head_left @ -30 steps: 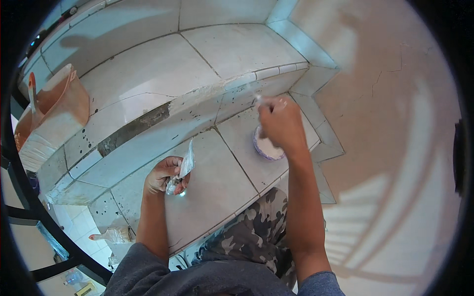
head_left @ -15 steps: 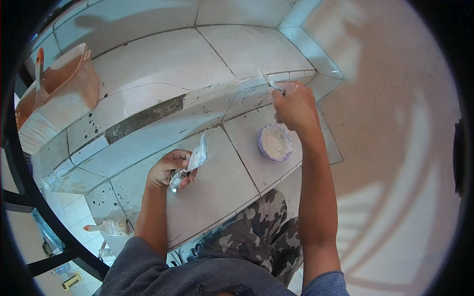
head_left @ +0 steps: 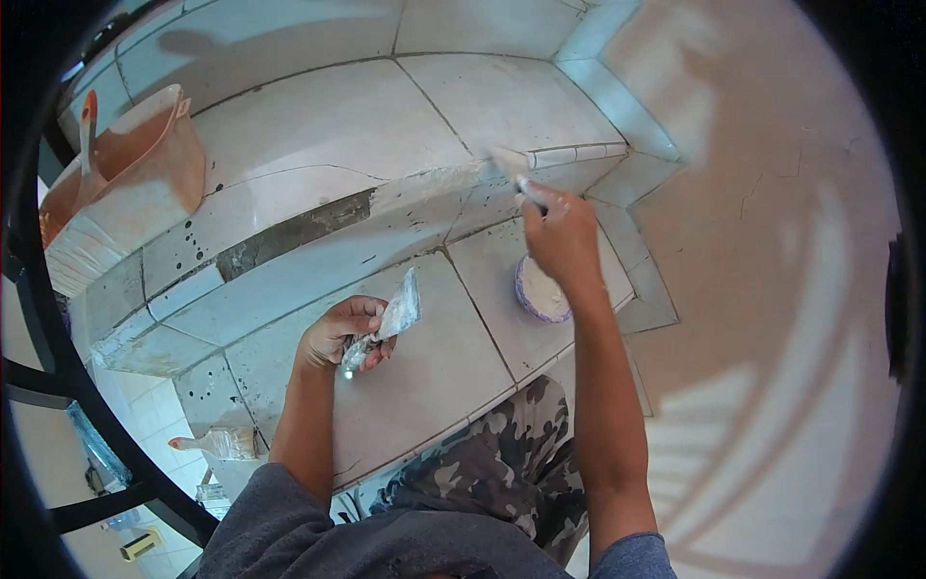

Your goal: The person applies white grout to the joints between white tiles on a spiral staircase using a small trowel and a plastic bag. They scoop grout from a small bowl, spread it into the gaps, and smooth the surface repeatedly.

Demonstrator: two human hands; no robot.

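My right hand (head_left: 562, 236) is closed round the handle of a putty knife (head_left: 508, 162). Its blade, blurred by motion, is at the front edge of the upper tiled step (head_left: 318, 106), where a whitish filled strip (head_left: 424, 188) meets small edge tiles. Over the lower step (head_left: 405, 386), my left hand (head_left: 338, 333) grips a second putty knife (head_left: 401, 307), its blade smeared white and pointing up and right. Partly behind my right wrist stands a purple-rimmed tub (head_left: 543, 291) of white paste. Left of the filled strip, the step edge has a bare grey gap (head_left: 294, 234).
A peach-coloured bucket (head_left: 174, 159) stands on the upper step at left, with an orange-tipped brush (head_left: 90, 135) in it. Another paintbrush (head_left: 230, 443) lies at the lower step's left end. Black railing (head_left: 58, 338) curves along the left; a wall (head_left: 772, 289) rises at right.
My right hand has moved slightly left and down, and its putty knife blade has shifted left along the step edge. My left hand holds nearly the same pose; the whole view has shifted slightly.
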